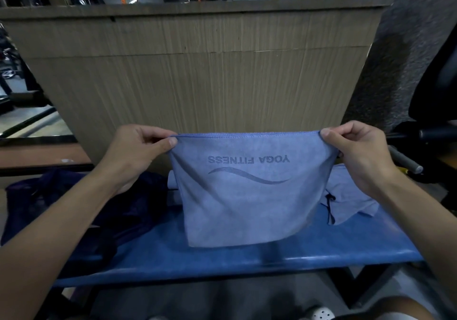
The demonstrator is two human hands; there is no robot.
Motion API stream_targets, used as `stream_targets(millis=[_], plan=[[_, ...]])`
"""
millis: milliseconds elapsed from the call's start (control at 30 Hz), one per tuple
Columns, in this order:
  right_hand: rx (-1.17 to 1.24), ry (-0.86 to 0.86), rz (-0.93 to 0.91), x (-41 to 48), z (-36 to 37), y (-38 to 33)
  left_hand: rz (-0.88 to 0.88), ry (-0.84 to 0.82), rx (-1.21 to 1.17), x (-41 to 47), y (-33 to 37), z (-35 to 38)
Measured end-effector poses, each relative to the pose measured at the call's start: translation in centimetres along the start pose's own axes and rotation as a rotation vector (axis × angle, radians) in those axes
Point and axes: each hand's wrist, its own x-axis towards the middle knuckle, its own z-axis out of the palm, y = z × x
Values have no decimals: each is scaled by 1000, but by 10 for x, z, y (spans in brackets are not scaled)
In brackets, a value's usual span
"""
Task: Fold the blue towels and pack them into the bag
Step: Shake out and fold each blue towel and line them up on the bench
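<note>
A blue towel printed "YOGA FITNESS" hangs in front of me, held up by its top edge over the blue bench. My left hand pinches its top left corner. My right hand pinches the top right corner. The towel's lower edge touches the bench. A dark purple bag lies on the bench's left end, below my left forearm. Another blue towel lies crumpled on the bench at the right, partly hidden behind the held one. A rolled pale item peeks out at the held towel's left edge.
A tall wood-grain panel stands right behind the bench. A black chair or machine with a grey handle is at the right. A mirror and low ledge are at the left. My white shoe shows below the bench.
</note>
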Motion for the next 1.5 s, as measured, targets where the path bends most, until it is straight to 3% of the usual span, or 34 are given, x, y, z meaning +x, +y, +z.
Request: stream_targets(millis=[300,633,967,1100,1267,1500], plan=[[-76,26,-65,6,2,1,100,76,105,8,1,3],[-219,71,-79,8,2,7,46,57,351,15,-6,7],[-373,-34,-37,8,-3,2,-117,-21,115,13,1,4],[-380,-87,-21,8,-4,-2,-105,-25,32,10,3,5],[-353,-122,-1,7,-6,-3,-51,10,48,7,4,7],[-640,-109,-83,12,-10,3,-24,72,175,7,6,17]])
